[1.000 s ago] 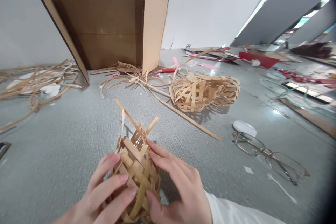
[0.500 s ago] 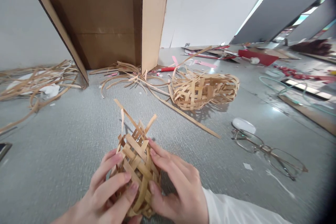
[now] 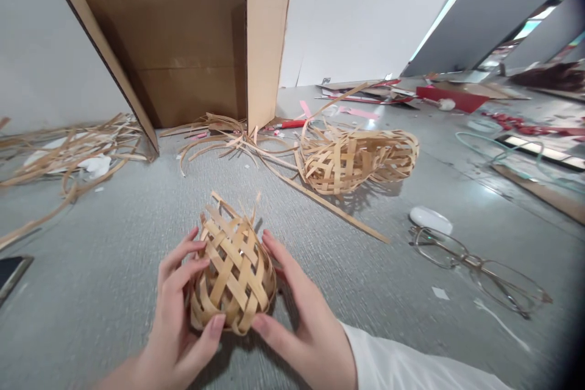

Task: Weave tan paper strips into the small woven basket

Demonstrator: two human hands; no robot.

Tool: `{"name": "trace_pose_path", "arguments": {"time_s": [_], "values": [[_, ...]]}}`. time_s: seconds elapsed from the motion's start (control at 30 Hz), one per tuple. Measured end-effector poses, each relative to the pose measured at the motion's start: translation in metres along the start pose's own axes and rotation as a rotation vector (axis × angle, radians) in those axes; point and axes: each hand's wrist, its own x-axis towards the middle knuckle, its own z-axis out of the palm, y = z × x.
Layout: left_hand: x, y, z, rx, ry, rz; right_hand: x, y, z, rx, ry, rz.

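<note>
A small basket (image 3: pixel 233 271) woven from pale wood strips rests near the front, loose strip ends sticking out at its far end. My left hand (image 3: pixel 178 311) holds it from the left, thumb on the near edge and fingers along the side. On the right side, my right hand (image 3: pixel 306 317) curves round it, thumb touching the near right edge. A larger woven piece (image 3: pixel 340 164) lies on its side farther back to the right, and a long flat strip (image 3: pixel 333 210) stretches in front of it.
An open cardboard box (image 3: pixel 265 36) stands at the back, with tangled strips (image 3: pixel 91 146) at its left. Glasses (image 3: pixel 473 261) and a white mouse (image 3: pixel 430 219) lie to the right. A phone (image 3: pixel 11 274) is at the left edge. Red and pink scraps lie behind.
The small basket has tipped so its woven side faces me, and its loose ends point away. My fingers have shifted outward to its two sides. The view has moved slightly.
</note>
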Motion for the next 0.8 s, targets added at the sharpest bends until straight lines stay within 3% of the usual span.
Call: {"name": "trace_pose_path", "arguments": {"time_s": [0.17,0.53,0.67,0.8], "values": [[0.003,0.003,-0.003,0.097,0.009,0.172,-0.002,0.003,0.003,0.064,-0.065,-0.019],[0.005,-0.003,-0.011,0.36,0.161,0.422,0.004,0.001,-0.001,-0.015,-0.111,-0.106],[0.006,-0.003,-0.016,0.347,0.07,0.51,0.003,0.0,-0.002,-0.002,-0.112,-0.105],[0.004,-0.006,-0.019,0.332,0.034,0.499,0.004,-0.003,-0.002,-0.009,-0.098,-0.122]]}}
